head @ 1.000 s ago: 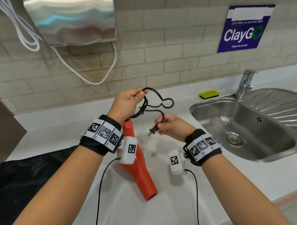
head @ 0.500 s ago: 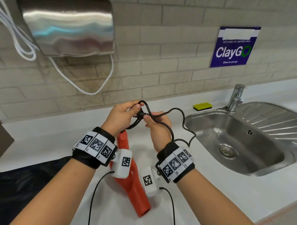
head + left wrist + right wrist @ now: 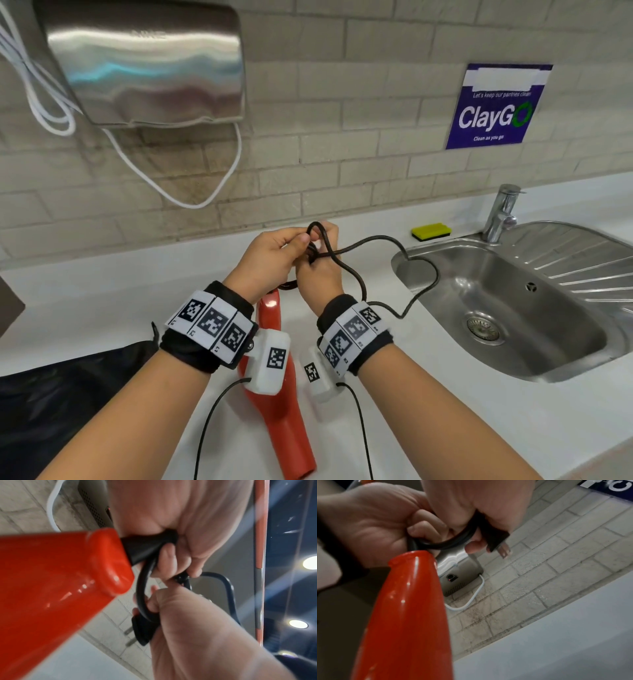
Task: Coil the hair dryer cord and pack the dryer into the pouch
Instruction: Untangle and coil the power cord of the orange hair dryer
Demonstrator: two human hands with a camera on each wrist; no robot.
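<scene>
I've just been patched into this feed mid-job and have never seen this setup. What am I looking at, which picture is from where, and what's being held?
No robot: a person with a camera on the head and one on each wrist. The wide picture is the head view; the two close-ups look along each hand. The left hand grips the gathered loops of black cord. The right hand holds the plug beside it. The red dryer lies on the white counter, a black pouch to its left, a sink to its right.
</scene>
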